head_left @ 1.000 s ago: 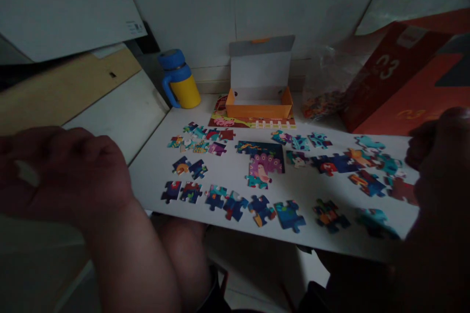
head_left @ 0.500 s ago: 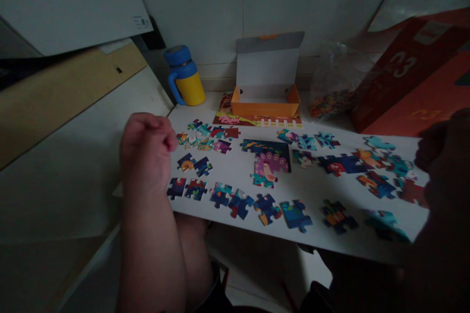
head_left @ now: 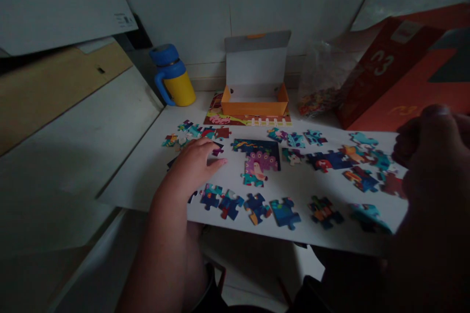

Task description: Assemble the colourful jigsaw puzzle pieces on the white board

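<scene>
The person's left hand [head_left: 191, 166] lies spread among colourful cardboard jigsaw pieces [head_left: 220, 204] on a white counter [head_left: 301, 190], its fingers [head_left: 216, 163] just beside a part-built peacock section [head_left: 259, 161]. The dark, curled right hand [head_left: 429, 156] is at the counter's right edge, too shadowed to show any grip. Beyond stand an open orange cardboard box with a grey lid [head_left: 255, 78], a blue-and-yellow plastic mug [head_left: 172, 78], a clear plastic bag of pieces [head_left: 321, 83], and a large red-orange box printed with a 3 [head_left: 392, 68].
</scene>
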A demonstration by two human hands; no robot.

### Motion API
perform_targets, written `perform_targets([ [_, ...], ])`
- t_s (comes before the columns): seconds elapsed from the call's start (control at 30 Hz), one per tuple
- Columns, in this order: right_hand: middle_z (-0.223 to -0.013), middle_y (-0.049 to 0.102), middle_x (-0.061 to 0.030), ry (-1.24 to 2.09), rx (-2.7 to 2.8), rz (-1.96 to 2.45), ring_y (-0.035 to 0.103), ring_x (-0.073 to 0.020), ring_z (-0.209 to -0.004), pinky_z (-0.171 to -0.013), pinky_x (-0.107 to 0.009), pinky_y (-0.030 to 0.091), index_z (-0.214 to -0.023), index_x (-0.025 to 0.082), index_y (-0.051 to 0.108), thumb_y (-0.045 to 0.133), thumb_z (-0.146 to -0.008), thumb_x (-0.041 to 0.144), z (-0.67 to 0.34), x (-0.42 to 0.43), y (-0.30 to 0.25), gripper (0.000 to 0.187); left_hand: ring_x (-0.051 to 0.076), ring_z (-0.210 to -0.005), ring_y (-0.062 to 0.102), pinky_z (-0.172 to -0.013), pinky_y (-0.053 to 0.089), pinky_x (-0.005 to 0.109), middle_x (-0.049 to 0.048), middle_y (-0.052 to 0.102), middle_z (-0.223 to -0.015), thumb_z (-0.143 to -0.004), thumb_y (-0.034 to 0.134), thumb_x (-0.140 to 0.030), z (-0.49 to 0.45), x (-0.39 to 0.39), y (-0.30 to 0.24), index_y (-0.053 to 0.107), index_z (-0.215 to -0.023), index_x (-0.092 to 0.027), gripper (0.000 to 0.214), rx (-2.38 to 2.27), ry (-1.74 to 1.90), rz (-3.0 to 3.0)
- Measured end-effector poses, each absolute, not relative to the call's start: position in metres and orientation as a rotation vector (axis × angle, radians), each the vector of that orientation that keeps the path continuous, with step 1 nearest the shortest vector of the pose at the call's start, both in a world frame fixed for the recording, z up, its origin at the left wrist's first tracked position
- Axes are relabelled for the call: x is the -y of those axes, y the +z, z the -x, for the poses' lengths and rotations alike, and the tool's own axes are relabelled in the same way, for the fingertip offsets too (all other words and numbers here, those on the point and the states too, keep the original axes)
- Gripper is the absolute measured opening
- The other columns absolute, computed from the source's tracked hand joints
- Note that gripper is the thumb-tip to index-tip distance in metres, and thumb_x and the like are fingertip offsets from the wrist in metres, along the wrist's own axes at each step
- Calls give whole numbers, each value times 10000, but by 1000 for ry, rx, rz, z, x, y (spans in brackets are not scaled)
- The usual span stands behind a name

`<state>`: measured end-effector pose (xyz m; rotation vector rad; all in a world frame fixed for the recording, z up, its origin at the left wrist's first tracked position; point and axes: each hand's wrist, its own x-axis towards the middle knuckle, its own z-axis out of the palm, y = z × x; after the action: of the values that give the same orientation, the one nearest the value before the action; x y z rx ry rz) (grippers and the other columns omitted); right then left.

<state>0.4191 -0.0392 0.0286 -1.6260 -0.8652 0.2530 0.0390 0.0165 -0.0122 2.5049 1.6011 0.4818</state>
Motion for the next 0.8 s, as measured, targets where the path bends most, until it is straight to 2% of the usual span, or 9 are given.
perform_targets([
  [0.1,-620,546,-23,129,956,1673,412,-144,-421,-335,-298,256,-712,244,673,595,-1003,488,-414,41,34,388,288,-1124,709,-1066,548,467,89,757,-1181,-943,781,-342,-40,-16,-8,743,-1075,-234,175,-1522,517,-2465],
  [0.2,-594,520,-15,153,956,1647,395,-127,-413,-353,-293,240,-677,237,647,607,-994,447,-412,39,35,382,280,-1075,710,-1022,555,450,72,755,-1110,-912,809,-287,-42,-15,-5,729,-993,-232,126,-1525,517,-2433],
  [0.37,-572,497,-8,185,920,1625,386,-130,-401,-333,-294,236,-666,242,636,621,-978,442,-412,37,37,371,364,-1182,659,-1102,516,523,143,657,-1211,-852,874,-459,-38,-14,-11,731,-1076,-194,375,-1912,590,-2429],
  [0.47,-570,495,-6,201,927,1623,378,-128,-375,-313,-293,230,-667,244,639,636,-966,450,-410,39,39,364,362,-1181,657,-1126,504,531,140,641,-1210,-867,849,-506,-33,-15,-16,735,-996,-200,352,-1923,550,-2422],
  [0.6,-562,481,2,200,931,1649,360,-126,-346,-272,-286,202,-663,247,635,634,-970,454,-409,41,39,371,346,-1217,644,-1131,501,518,123,651,-1196,-896,820,-435,-31,-16,-17,709,-979,-208,266,-1845,551,-2387],
  [0.8,-571,491,16,164,960,1672,356,-105,-361,-297,-268,214,-684,237,632,615,-989,407,-406,40,38,349,315,-1179,653,-1068,505,484,80,688,-1159,-839,855,-319,-31,-17,-13,653,-983,-226,265,-1702,595,-2272],
])
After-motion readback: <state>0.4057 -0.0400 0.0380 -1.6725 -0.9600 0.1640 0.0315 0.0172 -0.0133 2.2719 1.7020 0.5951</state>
